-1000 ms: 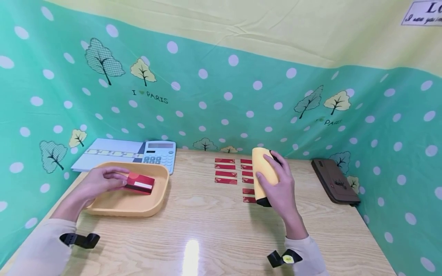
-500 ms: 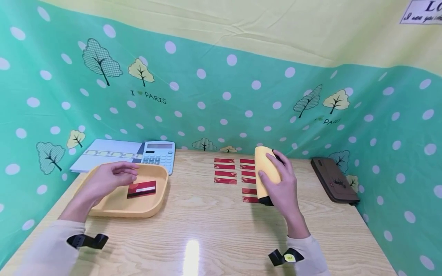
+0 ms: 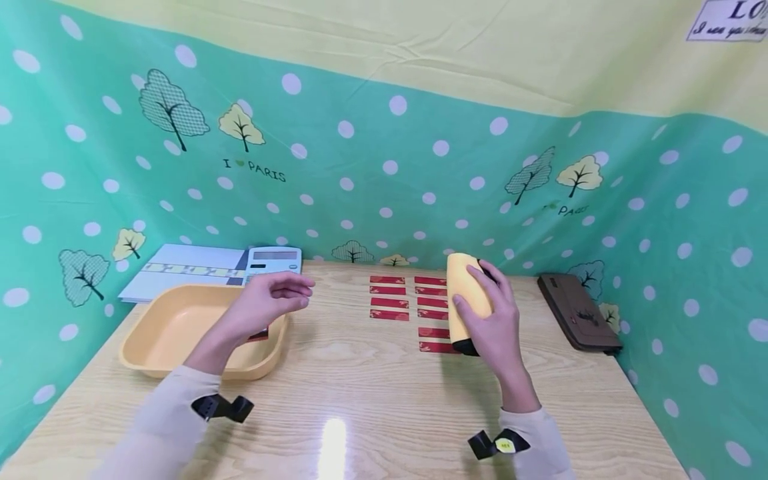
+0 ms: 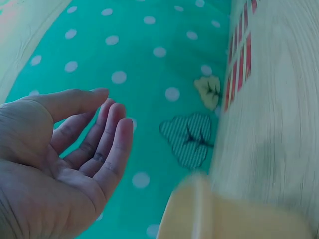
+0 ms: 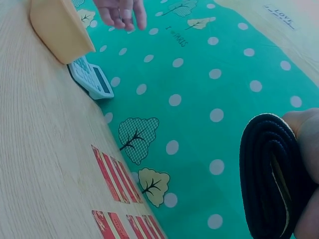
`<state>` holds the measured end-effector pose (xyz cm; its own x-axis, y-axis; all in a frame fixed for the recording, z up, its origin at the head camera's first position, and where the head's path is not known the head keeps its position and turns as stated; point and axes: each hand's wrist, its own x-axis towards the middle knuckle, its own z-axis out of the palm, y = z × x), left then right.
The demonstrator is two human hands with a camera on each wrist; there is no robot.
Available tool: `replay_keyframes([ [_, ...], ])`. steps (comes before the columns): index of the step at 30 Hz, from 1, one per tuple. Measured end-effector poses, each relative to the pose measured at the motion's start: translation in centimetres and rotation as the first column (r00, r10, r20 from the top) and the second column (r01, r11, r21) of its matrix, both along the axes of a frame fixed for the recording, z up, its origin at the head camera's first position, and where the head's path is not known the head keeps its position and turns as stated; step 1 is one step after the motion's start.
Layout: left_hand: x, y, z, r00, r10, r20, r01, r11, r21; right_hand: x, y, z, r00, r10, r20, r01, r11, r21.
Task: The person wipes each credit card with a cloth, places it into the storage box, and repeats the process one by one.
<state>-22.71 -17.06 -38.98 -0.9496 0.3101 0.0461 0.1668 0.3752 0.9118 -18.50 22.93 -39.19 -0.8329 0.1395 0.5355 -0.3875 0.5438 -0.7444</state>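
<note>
My left hand [image 3: 269, 305] is raised over the right side of a yellow plastic tray [image 3: 135, 340], fingers loosely bent and holding nothing. Under its wrist, a corner of a red card [image 3: 259, 335] shows in the tray; the rest is hidden. My right hand [image 3: 498, 320] grips a yellow folded case [image 3: 463, 290] above the table, thumb on the near face. The right wrist view shows the dark layered edge of this case [image 5: 269, 174]. Beside and partly behind it, red cards lie in a left column [image 3: 389, 303] and a right column [image 3: 431, 291].
A light blue calculator [image 3: 275, 255] and a white folder [image 3: 174, 259] lie behind the tray. At the right edge of the table sits a brown zip pouch [image 3: 579, 312]. A green dotted curtain [image 3: 360, 153] encloses the back and sides.
My left hand let go of the red card in the tray, then moved right and away from it. My right hand, still gripping the yellow case, has shifted slightly right.
</note>
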Motion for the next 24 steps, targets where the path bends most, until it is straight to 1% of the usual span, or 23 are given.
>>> replay_keyframes([
  [2,-0.3,1.1,0.0,1.0,-0.013,0.005,0.013,1.0,0.013,0.0,0.1,0.0,1.0,-0.003,0.001,0.003,1.0,-0.003],
  [7,-1.4,3.2,-0.3,0.999,-0.026,0.032,0.024,0.998,0.063,-0.1,0.4,0.1,1.0,-0.008,0.003,0.008,1.0,-0.004],
  [10,-2.0,4.5,-0.6,0.998,-0.048,0.027,0.046,0.996,0.081,-0.1,0.5,0.1,1.0,-0.01,0.005,0.01,1.0,-0.003],
  [12,-2.4,5.6,-0.9,0.998,-0.061,0.022,0.06,0.995,0.078,-0.1,0.5,0.2,1.0,-0.011,0.008,0.011,1.0,-0.003],
  [15,-2.9,7.3,-1.6,0.997,-0.074,0.021,0.073,0.995,0.061,-0.1,0.6,0.2,1.0,-0.008,0.007,0.008,1.0,-0.007],
  [19,-3.3,9.6,-3.1,0.997,-0.069,0.029,0.068,0.997,0.039,-0.1,0.7,0.2,1.0,-0.006,0.003,0.006,1.0,-0.013],
  [22,-3.8,10.8,-4.3,0.997,-0.061,0.051,0.058,0.996,0.06,-0.1,0.7,0.2,1.0,-0.006,0.007,0.006,1.0,-0.012],
  [24,-4.1,11.5,-5.0,0.995,-0.06,0.083,0.053,0.995,0.083,-0.2,0.7,0.2,1.0,-0.009,0.009,0.01,1.0,-0.009],
])
